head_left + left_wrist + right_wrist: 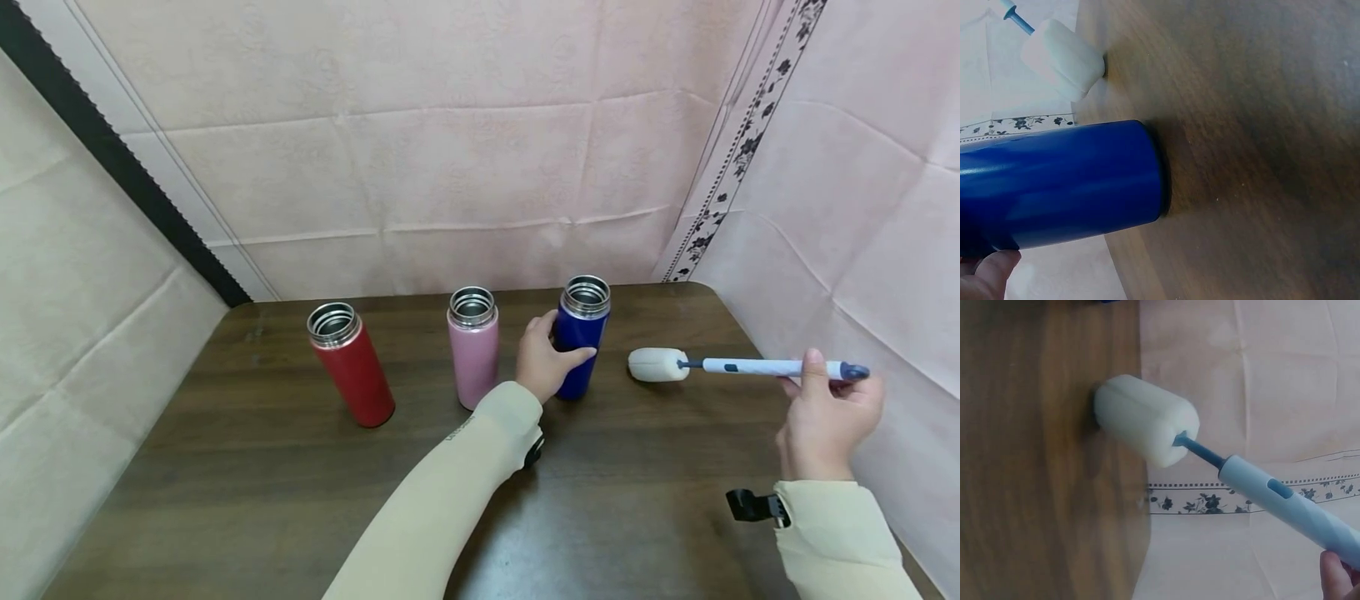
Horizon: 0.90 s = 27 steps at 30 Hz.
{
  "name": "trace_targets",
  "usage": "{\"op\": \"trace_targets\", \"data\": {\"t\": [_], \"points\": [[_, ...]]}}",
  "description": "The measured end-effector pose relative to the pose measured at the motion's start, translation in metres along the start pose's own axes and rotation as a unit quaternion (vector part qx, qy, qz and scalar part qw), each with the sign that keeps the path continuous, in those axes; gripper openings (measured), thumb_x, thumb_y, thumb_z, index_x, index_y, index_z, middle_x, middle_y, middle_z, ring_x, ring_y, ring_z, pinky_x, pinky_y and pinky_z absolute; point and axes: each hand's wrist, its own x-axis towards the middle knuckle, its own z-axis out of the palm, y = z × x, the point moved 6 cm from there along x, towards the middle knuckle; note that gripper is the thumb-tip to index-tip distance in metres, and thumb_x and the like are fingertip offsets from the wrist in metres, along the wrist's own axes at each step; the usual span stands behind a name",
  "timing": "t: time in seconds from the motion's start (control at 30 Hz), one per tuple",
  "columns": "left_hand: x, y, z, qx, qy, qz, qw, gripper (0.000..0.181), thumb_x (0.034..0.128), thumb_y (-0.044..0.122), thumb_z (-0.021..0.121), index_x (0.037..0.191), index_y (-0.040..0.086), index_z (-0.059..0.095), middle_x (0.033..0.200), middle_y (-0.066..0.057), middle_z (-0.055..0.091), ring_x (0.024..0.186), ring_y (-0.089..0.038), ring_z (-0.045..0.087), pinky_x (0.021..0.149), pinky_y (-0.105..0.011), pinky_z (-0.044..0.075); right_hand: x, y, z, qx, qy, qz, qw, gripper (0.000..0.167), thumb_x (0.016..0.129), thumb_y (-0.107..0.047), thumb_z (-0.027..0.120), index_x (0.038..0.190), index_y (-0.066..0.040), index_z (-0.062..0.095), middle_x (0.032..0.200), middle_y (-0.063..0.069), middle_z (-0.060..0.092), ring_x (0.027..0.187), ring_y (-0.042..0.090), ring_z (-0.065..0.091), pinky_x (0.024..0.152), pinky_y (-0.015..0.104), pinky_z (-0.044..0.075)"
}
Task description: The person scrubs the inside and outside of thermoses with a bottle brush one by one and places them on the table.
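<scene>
My left hand (546, 360) grips the upper body of a blue bottle (576, 335), thumb on its near side. The bottle has no lid, shows a steel threaded neck, and stands on the wooden table. In the left wrist view, the blue bottle (1072, 184) has its base at the tabletop. A sponge bottle brush (750, 367) is in my right hand (825, 421), pinched near the end of its light blue handle. Its white sponge head (1144, 419) points left, close to the table, to the right of the blue bottle; whether it touches the table I cannot tell.
A pink lidless bottle (474, 350) stands just left of my left hand. Farther left is a red lidless bottle (352, 367). Cloth-covered walls (450, 167) enclose the back and both sides of the wooden table (300, 500).
</scene>
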Motion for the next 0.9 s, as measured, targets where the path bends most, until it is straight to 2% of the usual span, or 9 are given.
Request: {"op": "trace_targets", "data": {"t": [0.27, 0.47, 0.63, 0.73, 0.9], "points": [[-0.002, 0.001, 0.002, 0.018, 0.003, -0.002, 0.9998, 0.071, 0.0756, 0.024, 0.083, 0.137, 0.007, 0.051, 0.125, -0.01, 0.056, 0.115, -0.022, 0.057, 0.099, -0.038, 0.046, -0.007, 0.001, -0.009, -0.04, -0.023, -0.02, 0.9988, 0.029, 0.081, -0.004, 0.072, 0.093, -0.007, 0.047, 0.095, 0.008, 0.046, 0.08, 0.011, 0.06, 0.062, 0.017, 0.055], [-0.001, 0.003, 0.003, 0.035, 0.007, 0.008, 0.9993, 0.071, 0.0756, 0.025, 0.083, 0.136, 0.005, 0.051, 0.125, -0.011, 0.057, 0.117, -0.025, 0.056, 0.101, -0.04, 0.045, -0.011, 0.002, -0.017, -0.045, -0.026, -0.029, 0.9982, 0.029, 0.079, -0.002, 0.073, 0.089, -0.007, 0.046, 0.091, 0.008, 0.049, 0.079, 0.01, 0.06, 0.061, 0.016, 0.054], [-0.001, 0.002, 0.003, 0.04, 0.007, 0.004, 0.9992, 0.071, 0.076, 0.025, 0.083, 0.136, 0.006, 0.05, 0.126, -0.011, 0.056, 0.118, -0.025, 0.056, 0.102, -0.041, 0.044, -0.014, 0.007, -0.018, -0.044, -0.026, -0.03, 0.9983, 0.03, 0.077, 0.001, 0.074, 0.086, -0.006, 0.047, 0.086, 0.007, 0.053, 0.078, 0.01, 0.058, 0.06, 0.016, 0.054], [-0.001, 0.002, 0.004, 0.044, 0.006, 0.0, 0.999, 0.071, 0.0762, 0.026, 0.083, 0.137, 0.007, 0.05, 0.127, -0.01, 0.056, 0.118, -0.023, 0.056, 0.102, -0.04, 0.044, -0.015, 0.007, -0.018, -0.04, -0.03, -0.038, 0.998, 0.03, 0.076, 0.005, 0.075, 0.084, -0.006, 0.048, 0.082, 0.007, 0.054, 0.075, 0.01, 0.059, 0.059, 0.016, 0.054], [-0.002, 0.003, 0.006, 0.046, 0.004, -0.002, 0.9989, 0.072, 0.0762, 0.027, 0.082, 0.137, 0.007, 0.049, 0.126, -0.01, 0.056, 0.118, -0.023, 0.055, 0.102, -0.039, 0.044, -0.015, 0.002, -0.024, -0.074, -0.032, -0.05, 0.9955, 0.031, 0.074, 0.007, 0.075, 0.082, -0.007, 0.049, 0.079, 0.004, 0.056, 0.065, 0.005, 0.061, 0.056, 0.014, 0.052]]}}
